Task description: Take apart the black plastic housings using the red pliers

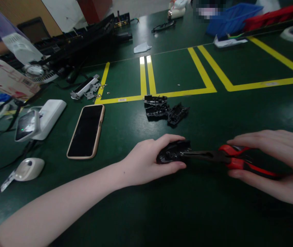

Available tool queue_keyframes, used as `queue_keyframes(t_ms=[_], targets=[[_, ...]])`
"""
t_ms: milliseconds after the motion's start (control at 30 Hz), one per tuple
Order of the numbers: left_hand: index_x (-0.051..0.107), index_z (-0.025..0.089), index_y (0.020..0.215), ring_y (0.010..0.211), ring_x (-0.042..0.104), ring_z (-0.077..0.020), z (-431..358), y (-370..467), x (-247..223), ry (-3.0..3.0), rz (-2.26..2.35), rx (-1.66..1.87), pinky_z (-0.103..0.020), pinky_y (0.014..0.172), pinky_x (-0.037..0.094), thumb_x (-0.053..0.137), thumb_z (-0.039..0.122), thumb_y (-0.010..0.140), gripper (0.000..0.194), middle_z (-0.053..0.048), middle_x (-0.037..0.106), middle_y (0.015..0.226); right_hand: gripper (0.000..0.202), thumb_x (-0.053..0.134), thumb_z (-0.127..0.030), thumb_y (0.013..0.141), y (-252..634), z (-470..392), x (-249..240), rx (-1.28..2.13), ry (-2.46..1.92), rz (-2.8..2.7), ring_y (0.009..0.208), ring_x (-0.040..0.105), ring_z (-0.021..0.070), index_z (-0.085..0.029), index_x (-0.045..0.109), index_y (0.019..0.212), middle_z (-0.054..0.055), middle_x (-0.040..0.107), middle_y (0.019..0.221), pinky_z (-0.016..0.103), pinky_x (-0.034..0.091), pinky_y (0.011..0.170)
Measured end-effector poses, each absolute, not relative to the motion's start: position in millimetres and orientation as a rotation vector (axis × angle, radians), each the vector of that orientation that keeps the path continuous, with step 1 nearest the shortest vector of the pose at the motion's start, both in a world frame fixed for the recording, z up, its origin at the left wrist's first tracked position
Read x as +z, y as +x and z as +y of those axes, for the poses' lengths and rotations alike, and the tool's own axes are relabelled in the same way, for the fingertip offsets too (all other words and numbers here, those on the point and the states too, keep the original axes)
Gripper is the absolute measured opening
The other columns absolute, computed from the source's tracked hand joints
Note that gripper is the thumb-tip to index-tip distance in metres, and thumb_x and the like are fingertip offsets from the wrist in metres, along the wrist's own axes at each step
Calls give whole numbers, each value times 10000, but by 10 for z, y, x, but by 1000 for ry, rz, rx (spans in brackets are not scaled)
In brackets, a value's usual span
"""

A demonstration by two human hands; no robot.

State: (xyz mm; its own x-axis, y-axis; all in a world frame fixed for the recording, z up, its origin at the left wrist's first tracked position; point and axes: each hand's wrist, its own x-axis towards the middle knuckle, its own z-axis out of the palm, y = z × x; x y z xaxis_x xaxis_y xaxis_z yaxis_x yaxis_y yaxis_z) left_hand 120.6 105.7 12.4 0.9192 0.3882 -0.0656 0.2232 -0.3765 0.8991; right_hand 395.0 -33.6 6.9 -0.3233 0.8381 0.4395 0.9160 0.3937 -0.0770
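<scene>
My left hand (146, 159) grips a black plastic part (171, 152) between thumb and fingers, low over the green table. From the right, my right hand (277, 161) is closed around the handles of needle-nose pliers (235, 157) with red and black grips. The long dark jaws meet the near right end of the black part; whether they pinch something there cannot be made out. Beyond my hands, several similar black plastic parts (158, 109) lie together on the table.
A phone (86, 132) lies at left, beside a white device (50, 118). Small metal pieces (93, 92) rest near the yellow tape lines (126, 100). Farther back are a blue bin (234, 19), a red bin (277, 16) and a white fan (23, 48).
</scene>
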Motion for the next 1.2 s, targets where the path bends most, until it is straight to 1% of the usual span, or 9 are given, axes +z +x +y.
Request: queue_keyframes(t_ms=[67, 233, 433, 667, 800, 933, 1200], targets=[[516, 185, 1344, 1029, 678, -191, 1062, 1212, 112, 2014, 415, 191, -298, 881, 531, 685, 342, 901, 499, -50, 685, 1223, 396, 610, -535, 880, 3917, -319, 71, -249, -1469, -2275, 788, 663, 150, -192, 617, 1078, 20, 690, 938, 289, 501, 685], [568, 177, 1275, 996, 691, -176, 1074, 1231, 92, 2055, 371, 194, -279, 847, 541, 710, 363, 881, 458, -43, 704, 1172, 403, 548, -550, 917, 3861, -276, 59, -250, -1412, -2302, 771, 661, 145, -180, 603, 1067, 22, 685, 925, 287, 508, 671], [559, 178, 1289, 999, 688, -176, 1063, 1225, 106, 2015, 383, 192, -282, 848, 546, 704, 352, 888, 461, -40, 702, 1182, 409, 607, -531, 884, 3935, -317, 58, -266, -1442, -2296, 814, 660, 155, -180, 610, 1095, 31, 684, 968, 294, 504, 714], [553, 157, 1304, 992, 690, -176, 1060, 1202, 98, 1978, 387, 203, -285, 846, 554, 699, 338, 894, 471, -49, 700, 1192, 409, 590, -548, 886, 3998, -353, 75, -242, -1544, -2228, 834, 648, 159, -202, 608, 1103, 34, 672, 976, 302, 490, 729], [556, 157, 1304, 989, 690, -172, 1064, 1221, 99, 1997, 388, 210, -283, 859, 551, 705, 339, 890, 476, -45, 703, 1179, 412, 563, -560, 902, 3968, -340, 69, -237, -1511, -2263, 818, 644, 152, -200, 605, 1099, 31, 669, 961, 298, 485, 709], [561, 156, 1300, 996, 688, -169, 1068, 1228, 105, 1999, 381, 196, -277, 854, 549, 704, 338, 891, 470, -46, 700, 1186, 410, 594, -545, 885, 3965, -336, 64, -236, -1491, -2277, 822, 649, 156, -198, 600, 1104, 31, 676, 968, 302, 491, 710], [555, 166, 1306, 997, 691, -174, 1059, 1216, 110, 2006, 399, 189, -278, 850, 548, 700, 343, 892, 473, -42, 702, 1187, 368, 570, -540, 898, 3935, -336, 83, -136, -1529, -2236, 812, 662, 178, -243, 586, 1113, 18, 686, 962, 327, 505, 685]])
